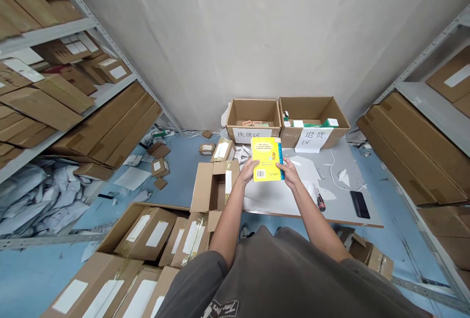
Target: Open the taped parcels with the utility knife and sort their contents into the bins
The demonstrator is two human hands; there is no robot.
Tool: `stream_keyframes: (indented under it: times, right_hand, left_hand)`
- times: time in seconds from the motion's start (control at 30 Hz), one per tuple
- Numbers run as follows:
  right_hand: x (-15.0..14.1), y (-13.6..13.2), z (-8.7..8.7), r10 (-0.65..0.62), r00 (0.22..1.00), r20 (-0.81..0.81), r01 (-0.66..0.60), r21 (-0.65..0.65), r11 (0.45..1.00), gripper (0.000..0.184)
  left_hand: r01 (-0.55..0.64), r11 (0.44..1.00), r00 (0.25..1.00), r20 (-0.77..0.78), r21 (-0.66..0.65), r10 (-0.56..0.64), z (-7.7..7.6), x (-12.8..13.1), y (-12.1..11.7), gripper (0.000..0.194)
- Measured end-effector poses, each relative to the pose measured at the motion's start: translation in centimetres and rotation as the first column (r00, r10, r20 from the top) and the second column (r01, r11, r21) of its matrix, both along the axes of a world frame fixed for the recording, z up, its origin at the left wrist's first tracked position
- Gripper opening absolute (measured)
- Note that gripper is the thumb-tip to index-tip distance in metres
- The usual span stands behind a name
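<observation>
A yellow book [265, 163] with a blue spine strip and a barcode is held up over the table, its printed cover facing me. My left hand [248, 170] grips its left edge, and my right hand [288, 172] grips the right edge. Just left of my left hand stands an opened cardboard box [202, 188] with its flaps spread. Behind the book are two labelled cartons: the left carton [253, 135] holds a few small flat items, and the right carton [290, 140] holds several green and white boxes.
On the table [345, 200] lie a red and black tool [320, 201], a black phone [360, 204] and a white cable [333, 173]. Sealed parcels [147, 232] fill a large carton at the lower left. Shelves with boxes [106, 122] flank both sides.
</observation>
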State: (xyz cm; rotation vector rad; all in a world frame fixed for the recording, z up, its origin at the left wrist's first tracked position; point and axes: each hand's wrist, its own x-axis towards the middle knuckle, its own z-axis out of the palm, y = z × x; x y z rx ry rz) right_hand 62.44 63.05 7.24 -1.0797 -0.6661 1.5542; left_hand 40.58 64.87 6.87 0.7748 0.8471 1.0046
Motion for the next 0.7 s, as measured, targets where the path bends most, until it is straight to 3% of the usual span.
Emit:
stream_keyframes:
  times: [0.13,0.2,0.3,0.37,0.47,0.57,0.63,0.7]
  right_hand:
    - [-0.1,0.1,0.7,-0.079,0.997,0.006,0.078,0.049,0.996,0.076]
    - [0.0,0.2,1.0,-0.107,0.994,0.016,0.106,0.072,0.992,0.076]
    - [-0.2,0.5,1.4,-0.165,0.985,0.053,0.158,0.117,0.981,0.074]
    - [-0.8,0.6,1.6,-0.214,0.970,0.113,0.194,0.169,0.966,0.069]
    - [-2.5,0.3,1.7,-0.271,0.929,0.251,0.203,0.267,0.942,0.057]
    - [-4.2,-0.6,1.9,-0.210,0.907,0.366,0.081,0.337,0.938,0.047]
    - [-4.6,-1.1,1.9,-0.124,0.906,0.405,-0.030,0.354,0.935,0.048]
    - [-4.1,-1.1,2.0,-0.102,0.907,0.408,-0.059,0.363,0.930,0.049]
  left_hand:
    - [-0.033,0.994,0.998,-0.055,0.108,0.039,0.5,0.4,0.7,0.077]
    - [-0.105,0.982,0.983,-0.133,0.159,0.127,0.8,0.5,0.9,0.083]
    - [-0.313,0.907,0.863,-0.315,0.282,0.396,1.1,1.0,0.9,0.079]
    - [-0.360,0.854,0.782,-0.377,0.375,0.495,1.4,1.9,0.5,0.067]
    - [-0.258,0.875,0.836,-0.360,0.411,0.415,2.1,4.1,0.1,0.066]
    - [-0.178,0.907,0.912,-0.282,0.382,0.298,2.6,5.5,0.4,0.078]
    - [-0.175,0.929,0.947,-0.202,0.326,0.249,2.8,5.2,1.0,0.079]
    - [-0.180,0.953,0.970,-0.116,0.242,0.213,2.7,4.0,1.7,0.077]
